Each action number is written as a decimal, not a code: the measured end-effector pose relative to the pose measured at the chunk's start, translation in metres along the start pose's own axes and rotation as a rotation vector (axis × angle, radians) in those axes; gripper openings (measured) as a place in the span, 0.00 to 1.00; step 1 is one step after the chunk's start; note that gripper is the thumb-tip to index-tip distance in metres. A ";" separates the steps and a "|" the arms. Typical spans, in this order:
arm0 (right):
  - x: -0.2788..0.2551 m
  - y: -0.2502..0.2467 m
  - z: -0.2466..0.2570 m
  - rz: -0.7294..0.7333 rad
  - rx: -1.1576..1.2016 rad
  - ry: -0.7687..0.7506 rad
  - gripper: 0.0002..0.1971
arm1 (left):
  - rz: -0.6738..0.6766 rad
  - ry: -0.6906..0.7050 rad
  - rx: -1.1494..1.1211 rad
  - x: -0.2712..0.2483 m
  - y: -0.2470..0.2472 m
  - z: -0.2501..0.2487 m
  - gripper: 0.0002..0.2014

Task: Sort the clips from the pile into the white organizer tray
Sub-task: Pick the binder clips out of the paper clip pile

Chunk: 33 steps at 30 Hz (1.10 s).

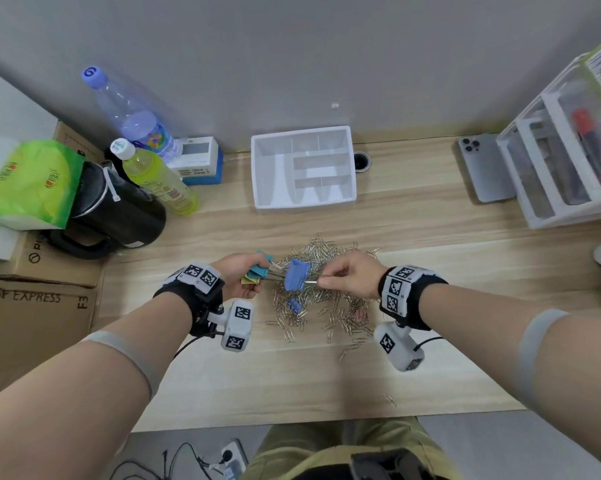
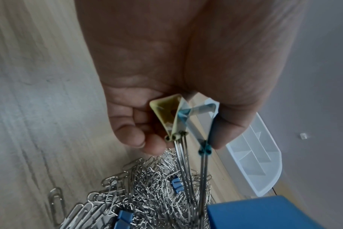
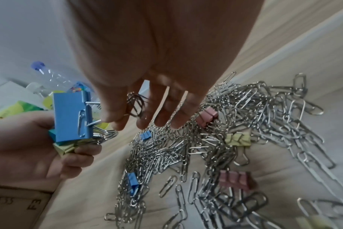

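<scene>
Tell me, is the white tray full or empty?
Empty. In the head view, the white tray shows only bare white compartments; no clips lie inside.

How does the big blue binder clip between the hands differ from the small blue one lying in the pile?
The big blue clip is held above the pile with its wire arms out toward the right hand; the small blue clip lies loose among the paper clips. The big one is far larger. Both are blue binder clips, neither in the tray.

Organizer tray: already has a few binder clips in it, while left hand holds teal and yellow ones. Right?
Not quite. The head view shows the white organizer tray with empty compartments. The left hand does hold the teal and yellow binder clips.
</scene>
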State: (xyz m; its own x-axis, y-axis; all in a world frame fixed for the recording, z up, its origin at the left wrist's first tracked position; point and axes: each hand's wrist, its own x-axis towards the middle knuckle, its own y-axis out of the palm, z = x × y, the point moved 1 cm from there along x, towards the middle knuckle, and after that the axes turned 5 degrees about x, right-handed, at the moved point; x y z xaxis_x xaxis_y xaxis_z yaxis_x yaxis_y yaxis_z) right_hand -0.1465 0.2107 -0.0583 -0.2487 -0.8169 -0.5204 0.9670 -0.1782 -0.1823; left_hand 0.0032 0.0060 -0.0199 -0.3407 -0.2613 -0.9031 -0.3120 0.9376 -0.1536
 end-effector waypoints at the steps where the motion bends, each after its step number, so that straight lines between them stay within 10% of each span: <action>1: 0.000 0.001 0.002 -0.003 0.027 0.008 0.03 | -0.002 0.000 -0.002 0.000 0.000 0.000 0.06; 12: 0.001 0.007 0.009 0.005 0.229 0.082 0.06 | -0.011 -0.008 -0.016 0.001 0.005 0.001 0.06; 19: -0.009 0.007 0.017 -0.136 -0.721 -0.282 0.11 | -0.003 -0.007 0.033 0.000 0.013 -0.001 0.05; 33: -0.008 0.004 0.020 -0.195 -0.222 -0.150 0.12 | 0.096 0.099 -0.041 -0.004 0.012 -0.008 0.06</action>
State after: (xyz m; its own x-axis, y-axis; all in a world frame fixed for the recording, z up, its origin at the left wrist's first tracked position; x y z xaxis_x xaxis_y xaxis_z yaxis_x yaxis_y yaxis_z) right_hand -0.1397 0.2060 -0.0379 -0.4013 -0.8537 -0.3320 0.8618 -0.2292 -0.4525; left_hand -0.0060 0.0165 -0.0151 -0.4563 -0.1944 -0.8683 -0.3092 0.9497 -0.0502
